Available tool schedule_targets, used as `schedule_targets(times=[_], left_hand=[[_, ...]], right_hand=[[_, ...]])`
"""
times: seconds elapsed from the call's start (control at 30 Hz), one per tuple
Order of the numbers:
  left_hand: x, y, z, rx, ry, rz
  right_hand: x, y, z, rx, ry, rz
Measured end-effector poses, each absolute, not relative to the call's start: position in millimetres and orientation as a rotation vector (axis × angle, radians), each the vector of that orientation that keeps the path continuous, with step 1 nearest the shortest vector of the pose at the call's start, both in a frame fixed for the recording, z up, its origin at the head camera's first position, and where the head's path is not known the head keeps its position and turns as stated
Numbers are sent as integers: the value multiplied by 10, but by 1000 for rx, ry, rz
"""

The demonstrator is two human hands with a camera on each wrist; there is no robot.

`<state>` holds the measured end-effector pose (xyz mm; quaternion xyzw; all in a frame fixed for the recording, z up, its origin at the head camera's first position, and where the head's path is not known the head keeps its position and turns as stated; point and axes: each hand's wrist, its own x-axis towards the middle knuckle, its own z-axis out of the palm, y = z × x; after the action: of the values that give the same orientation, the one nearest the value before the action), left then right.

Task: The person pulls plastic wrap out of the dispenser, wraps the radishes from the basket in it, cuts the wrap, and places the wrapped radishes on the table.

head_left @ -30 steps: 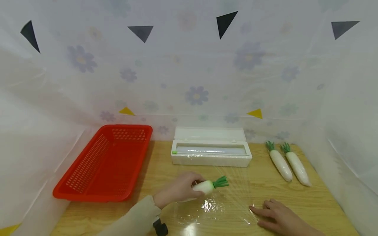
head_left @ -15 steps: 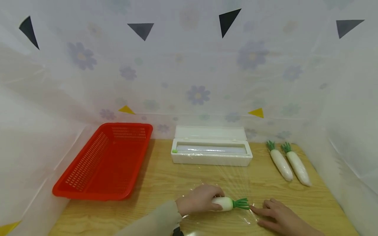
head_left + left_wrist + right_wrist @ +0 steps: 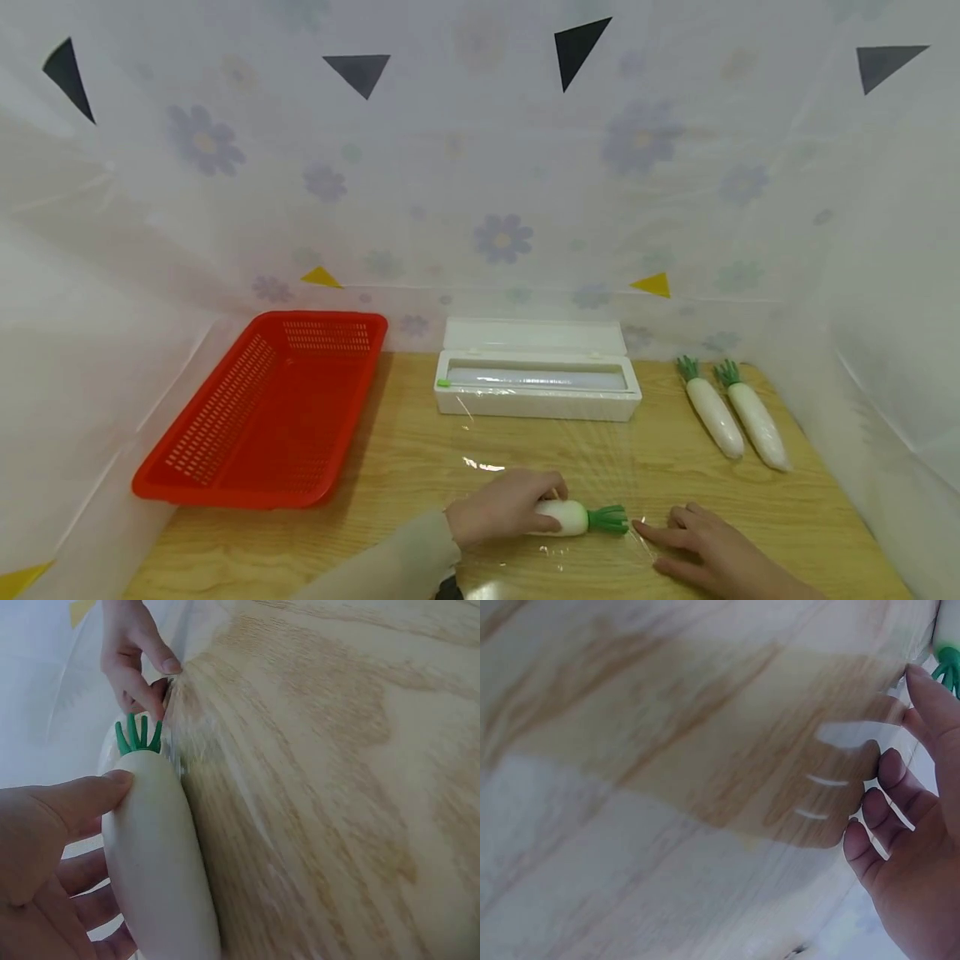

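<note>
A white radish (image 3: 564, 518) with green leaves lies sideways over a sheet of clear cling film (image 3: 517, 454), which stretches from a white dispenser box (image 3: 536, 405) toward the front. My left hand (image 3: 506, 504) grips the radish's body, thumb on the near side and fingers on the far side; its tapered end is hidden behind the hand in the head view. My right hand (image 3: 705, 550) holds the film's gathered right edge near the leaf tips, thumb and index finger at the edge. In the right wrist view the other fingers (image 3: 885, 814) stay loosely bent by the film.
A red plastic basket (image 3: 345, 417) stands at the left. Two more white radishes, one (image 3: 714, 417) beside the other (image 3: 757, 425), lie at the back right. The box's lid (image 3: 534, 336) is up, showing the film roll (image 3: 536, 379). Plastic sheeting surrounds the wooden table (image 3: 405, 433).
My left hand has carried the radish right and toward me, then laid it low on the film, its leaves close to my right hand. The right hand has stayed put.
</note>
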<state>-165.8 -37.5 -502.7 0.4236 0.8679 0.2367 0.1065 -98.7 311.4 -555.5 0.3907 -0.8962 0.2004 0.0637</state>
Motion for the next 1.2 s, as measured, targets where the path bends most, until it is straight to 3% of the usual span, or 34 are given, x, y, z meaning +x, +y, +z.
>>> schedule_targets(times=[1.2], left_hand=[[-1647,-530,-5221,1238,2745,717]], right_hand=[[-966,3106,-5481,1163,-2770,673]])
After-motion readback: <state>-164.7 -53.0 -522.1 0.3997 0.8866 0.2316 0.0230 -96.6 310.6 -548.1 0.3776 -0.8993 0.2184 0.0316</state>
